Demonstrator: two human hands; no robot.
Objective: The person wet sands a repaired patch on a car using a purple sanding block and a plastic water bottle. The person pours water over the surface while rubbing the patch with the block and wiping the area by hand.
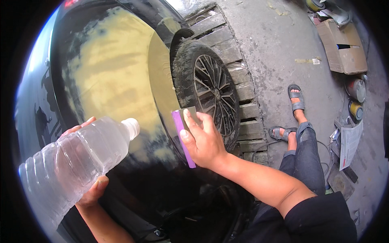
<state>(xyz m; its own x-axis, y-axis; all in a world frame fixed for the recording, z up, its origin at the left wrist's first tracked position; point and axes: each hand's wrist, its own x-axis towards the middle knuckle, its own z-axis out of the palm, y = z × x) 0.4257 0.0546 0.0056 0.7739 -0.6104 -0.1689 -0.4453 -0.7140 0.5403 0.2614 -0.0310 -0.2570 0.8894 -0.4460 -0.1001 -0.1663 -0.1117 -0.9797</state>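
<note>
My left hand is wrapped round a large clear plastic bottle, tilted with its white cap end up and to the right. Cloudy clear liquid seems to be inside. In my right hand is a purple sanding block with a greyish face, gripped between thumb and fingers. The block is at the edge of the wheel arch; whether it touches the panel I cannot tell. A dark car body panel lies beneath both hands, with a wide pale yellow filler patch whose edges are feathered.
A car wheel with a multi-spoke rim stands beside the panel, next to a slatted floor drain. Legs in dark jeans and grey sandals are on the concrete. Along the right lie a cardboard box, several cans and papers.
</note>
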